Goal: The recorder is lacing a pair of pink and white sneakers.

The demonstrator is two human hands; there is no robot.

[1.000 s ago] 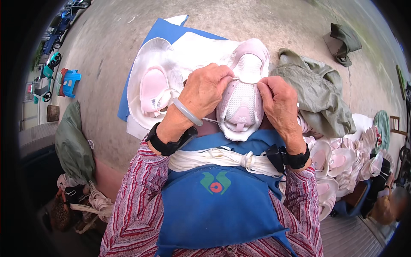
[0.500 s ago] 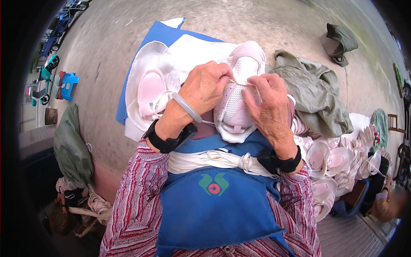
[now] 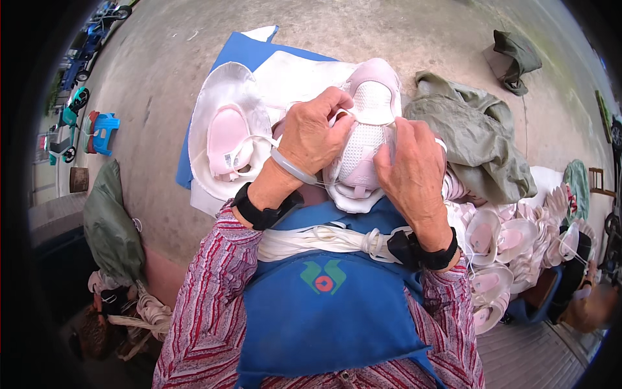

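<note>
A pale pink and white mesh shoe upper (image 3: pixel 370 94) lies in front of me over my lap. At its left eyelet edge my left hand (image 3: pixel 316 133) is closed, thumb and forefinger pinching a white shoelace (image 3: pixel 341 114). My right hand (image 3: pixel 413 174) grips the opposite edge, its fingers bent over the side and its thumb on the upper; the fingertips are partly hidden. To the left rests another pink upper (image 3: pixel 230 139) with a wide white rim and a loose lace. A bundle of white laces (image 3: pixel 311 243) lies across my blue apron (image 3: pixel 324 324) at the waist.
Grey-green cloth (image 3: pixel 470 139) is heaped to the right, above piled pink uppers (image 3: pixel 508 240). Blue and white sheeting (image 3: pixel 243 52) lies beneath the work. A covered bundle (image 3: pixel 111 217) and blue stool (image 3: pixel 103 133) stand left. Another person's arm (image 3: pixel 586 292) shows far right.
My left hand has shifted slightly up and tightened its pinch on the lace. My right hand has moved from the middle of the upper to its right edge.
</note>
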